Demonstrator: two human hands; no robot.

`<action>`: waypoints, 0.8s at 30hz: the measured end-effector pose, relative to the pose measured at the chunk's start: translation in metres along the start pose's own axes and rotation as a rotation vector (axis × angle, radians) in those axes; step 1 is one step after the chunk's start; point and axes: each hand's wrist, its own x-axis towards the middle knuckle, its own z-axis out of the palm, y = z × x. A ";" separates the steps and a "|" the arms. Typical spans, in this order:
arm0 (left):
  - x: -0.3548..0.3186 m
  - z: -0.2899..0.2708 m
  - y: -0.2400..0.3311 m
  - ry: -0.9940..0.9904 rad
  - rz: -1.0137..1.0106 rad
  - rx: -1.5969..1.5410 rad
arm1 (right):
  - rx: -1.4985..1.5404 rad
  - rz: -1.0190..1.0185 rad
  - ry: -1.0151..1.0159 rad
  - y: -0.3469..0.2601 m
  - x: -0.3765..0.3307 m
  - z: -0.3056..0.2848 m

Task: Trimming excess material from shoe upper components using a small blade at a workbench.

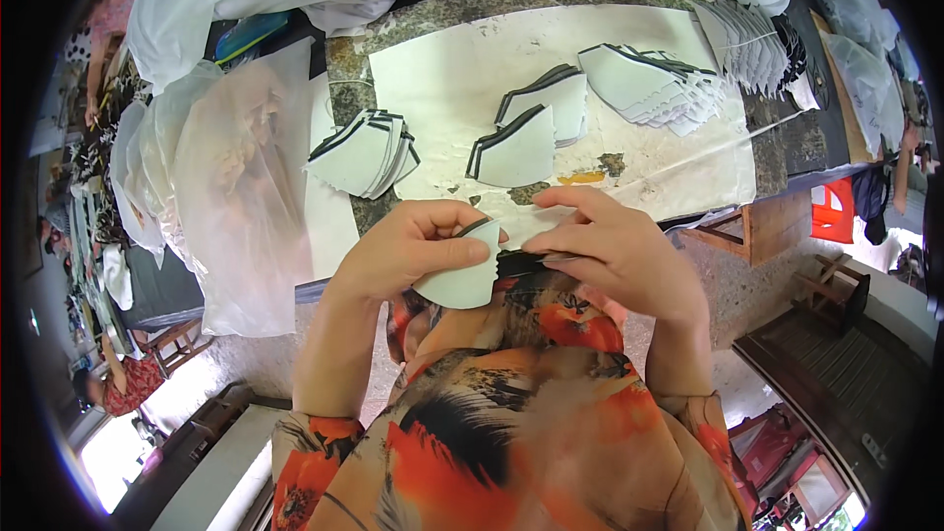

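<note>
My left hand pinches a white curved fabric piece with black trim along its upper edge, thumb lying on its face. The piece is held up at the table's near edge, in front of my body. Just right of it, my right hand is curled with the index finger raised; a small dark metallic tool shows at its fingers, its kind too small to tell. Beyond my hands, similar trimmed pieces lie overlapping on a worn pale sheet. A fanned stack of them sits to the left.
A larger spread of trimmed pieces lies at the back right, beside a tied bundle of grey-white pieces. Translucent plastic bags cover the left and back of the table. A wooden stool and a red chair stand at the right.
</note>
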 end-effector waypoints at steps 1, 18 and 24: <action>-0.002 -0.002 -0.003 0.002 -0.001 0.001 | -0.117 0.072 0.015 -0.008 0.002 0.003; -0.002 0.008 -0.037 -0.043 0.067 -0.435 | 0.001 0.282 0.059 -0.014 0.016 0.017; 0.000 0.021 -0.033 -0.068 0.112 -0.442 | 0.226 0.294 -0.062 -0.009 0.018 0.006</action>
